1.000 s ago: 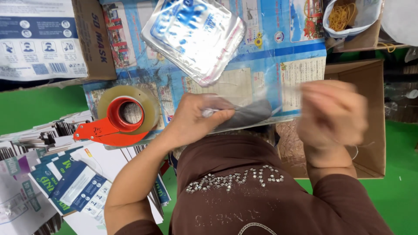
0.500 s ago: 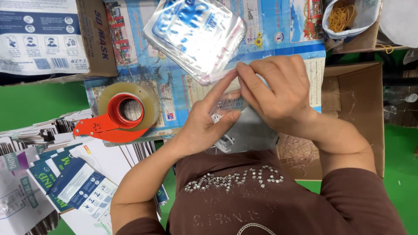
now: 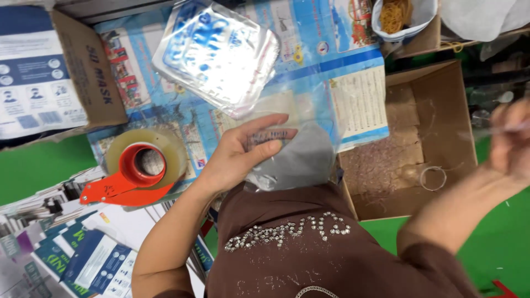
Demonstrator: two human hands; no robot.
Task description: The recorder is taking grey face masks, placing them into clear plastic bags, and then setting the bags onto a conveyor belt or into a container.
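Note:
My left hand (image 3: 243, 152) grips a clear plastic bag (image 3: 303, 157) with a flat grey item inside, held just above my lap, thumb across its printed upper edge. My right hand (image 3: 510, 143) is far out to the right, blurred, over the green surface beside the open cardboard box (image 3: 441, 110). Its fingers are pinched on a thin clear strip (image 3: 488, 131).
A stack of clear packets with blue contents (image 3: 215, 52) lies on a printed poster (image 3: 359, 94). A red tape dispenser (image 3: 138, 174) sits to the left, a printed cardboard box (image 3: 49, 77) behind it. Leaflets (image 3: 66, 248) pile at lower left; a tub of rubber bands (image 3: 395, 14) stands at the back.
My right hand was at the bag's upper edge beside the left hand; it has swung far right, pulling a thin strip away. My left hand still holds the bag.

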